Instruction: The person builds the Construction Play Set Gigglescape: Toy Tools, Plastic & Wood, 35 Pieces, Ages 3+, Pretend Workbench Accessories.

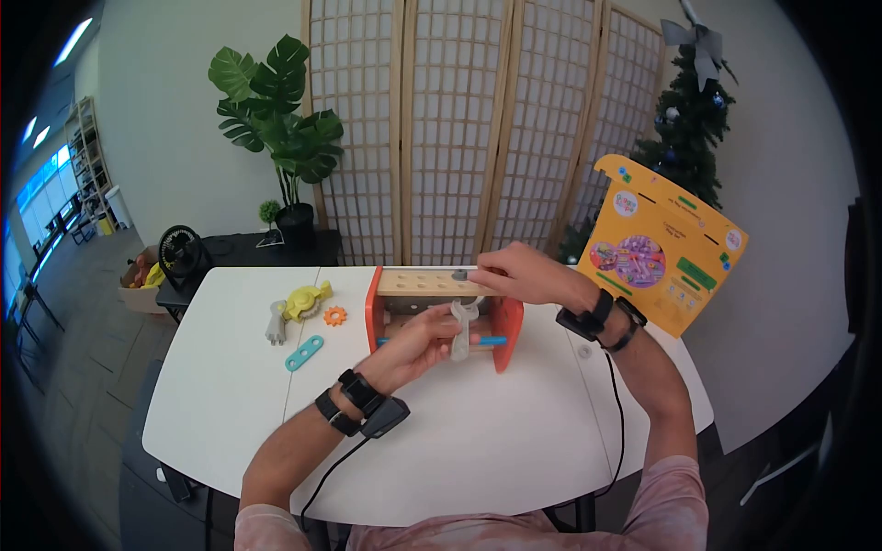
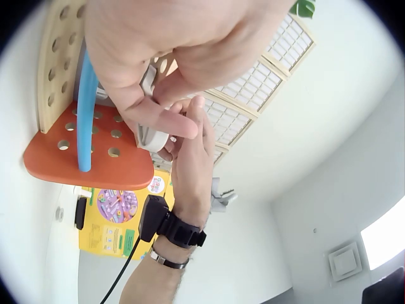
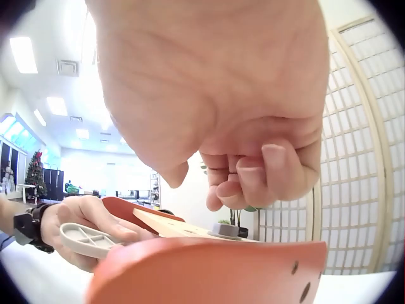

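My left hand (image 1: 420, 346) grips a whitish plastic toy wrench (image 1: 462, 332) in front of the toy workbench. The workbench has a wooden top with holes (image 1: 418, 281), orange-red side panels (image 1: 508, 329) and a blue rod (image 1: 493, 341) across its front. A grey nut-like piece (image 3: 224, 229) sits on the wooden top, near the right end. Just above it is my right hand (image 1: 525, 275), its fingers loosely bent. In the right wrist view, a gap shows between thumb and fingers, with nothing held there.
Left of the workbench lie a yellow-green toy piece (image 1: 306, 300), a grey piece (image 1: 276, 323), an orange gear (image 1: 335, 316) and a teal strip with holes (image 1: 304, 353). A yellow box (image 1: 663, 248) stands at the right. A black cable (image 1: 621, 432) runs from the right wrist.
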The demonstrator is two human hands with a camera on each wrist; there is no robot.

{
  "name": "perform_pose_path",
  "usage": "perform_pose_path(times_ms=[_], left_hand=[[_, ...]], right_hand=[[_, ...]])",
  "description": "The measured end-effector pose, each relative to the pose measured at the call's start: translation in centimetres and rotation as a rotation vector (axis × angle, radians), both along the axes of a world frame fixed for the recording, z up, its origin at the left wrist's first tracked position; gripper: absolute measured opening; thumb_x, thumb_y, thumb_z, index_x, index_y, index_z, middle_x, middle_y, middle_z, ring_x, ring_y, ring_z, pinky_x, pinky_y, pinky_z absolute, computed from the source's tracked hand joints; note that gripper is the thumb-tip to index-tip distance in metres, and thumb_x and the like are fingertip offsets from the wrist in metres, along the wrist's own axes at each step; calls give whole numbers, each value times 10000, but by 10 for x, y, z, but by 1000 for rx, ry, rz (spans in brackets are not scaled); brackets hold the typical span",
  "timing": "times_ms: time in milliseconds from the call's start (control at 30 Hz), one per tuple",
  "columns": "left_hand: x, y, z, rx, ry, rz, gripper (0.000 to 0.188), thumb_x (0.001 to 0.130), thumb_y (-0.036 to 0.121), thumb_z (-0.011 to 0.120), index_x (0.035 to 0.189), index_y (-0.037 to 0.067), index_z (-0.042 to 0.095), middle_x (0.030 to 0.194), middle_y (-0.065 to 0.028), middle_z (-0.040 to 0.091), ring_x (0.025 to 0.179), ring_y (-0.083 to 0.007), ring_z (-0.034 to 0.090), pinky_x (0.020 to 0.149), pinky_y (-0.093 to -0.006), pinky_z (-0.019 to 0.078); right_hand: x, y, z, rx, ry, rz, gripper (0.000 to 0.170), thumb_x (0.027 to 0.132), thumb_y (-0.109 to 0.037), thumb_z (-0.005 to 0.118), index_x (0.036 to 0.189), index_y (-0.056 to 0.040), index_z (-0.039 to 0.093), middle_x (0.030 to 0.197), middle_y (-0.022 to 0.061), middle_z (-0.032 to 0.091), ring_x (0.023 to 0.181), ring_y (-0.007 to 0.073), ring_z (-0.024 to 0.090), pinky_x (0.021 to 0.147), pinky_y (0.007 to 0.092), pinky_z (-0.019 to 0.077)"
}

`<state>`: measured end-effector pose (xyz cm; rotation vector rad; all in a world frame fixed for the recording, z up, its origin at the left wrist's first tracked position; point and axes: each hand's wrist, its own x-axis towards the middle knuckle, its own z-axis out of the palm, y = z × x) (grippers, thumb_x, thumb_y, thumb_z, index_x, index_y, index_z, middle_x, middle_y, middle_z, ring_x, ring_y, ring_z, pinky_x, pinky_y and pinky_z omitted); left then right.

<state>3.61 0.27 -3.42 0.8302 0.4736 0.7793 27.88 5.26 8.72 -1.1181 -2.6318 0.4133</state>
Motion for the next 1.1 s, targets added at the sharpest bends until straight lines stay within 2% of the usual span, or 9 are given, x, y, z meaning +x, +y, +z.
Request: perform_pose_path(times_ms=[167,333,367,433,500,633,733,867,1100], left_hand=[[-7,-49,5,15,161,-72,460,1147,76,545,1590,50,423,1428,-117,674,1241,-205,731,913,-259,656],[-15,-80,22,92,209,-126,398,1159,101,534,1552,46,497,1483,-105,644,1318,-218,687,1016,-329,641],[-14,-89,32,149,187,-119,356,1159,115,540,1509,48,548,1539,-105,590,1360,-218,648,1059,-363,612],[-14,-100,42,208,168,-128,320,1160,129,547,1466,50,598,1596,-105,536,1403,-219,609,1103,-398,583],[-17,-106,42,544,210,-79,235,1130,128,609,1336,49,689,1693,-90,407,1459,-208,529,1158,-434,512],[-20,-110,35,662,309,-80,89,1056,93,708,1103,36,758,1725,-92,371,1396,-213,529,1170,-455,478],[-20,-116,36,655,290,-97,86,1046,102,724,1062,28,764,1706,-98,405,1368,-212,537,1166,-452,479],[-23,-119,37,702,298,-20,301,1069,43,691,1366,58,650,1643,-122,475,1443,-219,528,1082,-399,553],[-54,-120,34,424,414,144,323,1054,77,718,1367,44,647,1407,-88,656,1152,-150,666,948,-353,588]], right_hand=[[22,-79,8,-7,0,20,369,1118,-322,629,969,6,712,806,187,672,687,312,648,668,394,517],[39,-128,-25,-172,72,95,279,1106,-272,648,999,-23,714,776,119,712,711,294,704,677,417,543],[40,-135,-31,-225,84,141,266,1099,-265,672,1187,-19,724,1000,122,759,835,273,763,738,395,617],[30,-156,-37,-273,189,145,317,1098,-268,681,1295,-20,689,1114,135,743,897,272,773,767,388,644],[24,-167,-43,-342,293,203,502,1091,-272,706,1515,-34,581,1335,150,681,1034,266,779,812,375,694],[9,-179,-44,-319,419,272,355,1082,-258,721,1327,-4,675,1155,123,731,973,251,784,790,368,688],[3,-180,-48,-316,448,304,299,1071,-248,737,1240,-4,701,1062,108,756,933,236,786,779,358,681],[8,-177,-51,-263,432,239,282,1052,-219,754,1246,-19,710,1028,103,770,916,222,788,760,353,672],[97,-148,-49,58,432,-268,250,969,-142,806,1179,-25,742,1012,81,777,875,150,751,694,301,621]])
